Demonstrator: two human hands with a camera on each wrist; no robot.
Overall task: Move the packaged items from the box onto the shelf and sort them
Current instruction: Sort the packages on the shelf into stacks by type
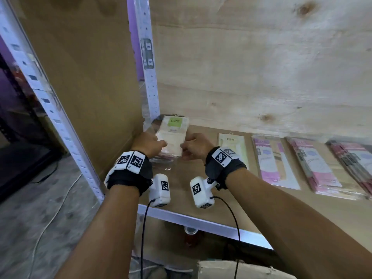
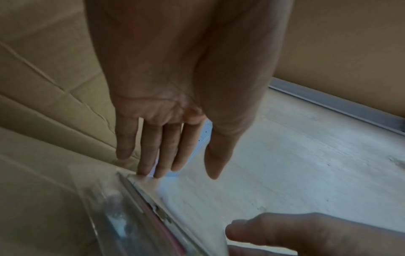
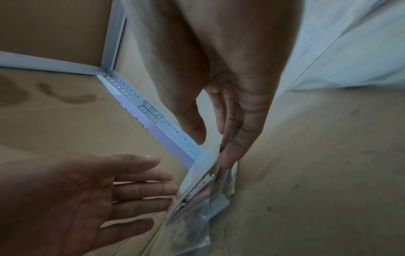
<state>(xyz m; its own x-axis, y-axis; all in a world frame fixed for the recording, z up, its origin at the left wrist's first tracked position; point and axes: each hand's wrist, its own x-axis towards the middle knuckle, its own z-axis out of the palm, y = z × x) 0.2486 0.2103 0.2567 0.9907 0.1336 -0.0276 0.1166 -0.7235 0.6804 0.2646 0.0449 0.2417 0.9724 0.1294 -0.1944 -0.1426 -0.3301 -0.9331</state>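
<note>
Stack of packaged items [image 1: 173,135] lying flat on the shelf [image 1: 201,202], in the back-left corner, just beside the perforated metal upright [image 1: 150,85]; the top pack carries a green label. Left hand [image 1: 148,142] at the stack's left edge, fingers straight and relaxed — fingertips [image 2: 151,171] touching the corner of the clear wrapping, nothing grasped; right hand [image 1: 194,147] at the stack's right edge, fingers [image 3: 232,152] straight and laid against the side of the packs, thumb apart from them, nothing clenched. To the right of the stack, in a row along the shelf: a single cream pack [image 1: 233,150] just beside the right hand; then a pink-and-white pack [image 1: 271,162]; then a pink stack [image 1: 318,168]; then a darker pink stack [image 1: 354,160] at the frame edge — each apart from its neighbour. Cardboard side panel [image 1: 80,77] to the left of the stack; plywood back panel [image 1: 261,57] behind it.
</note>
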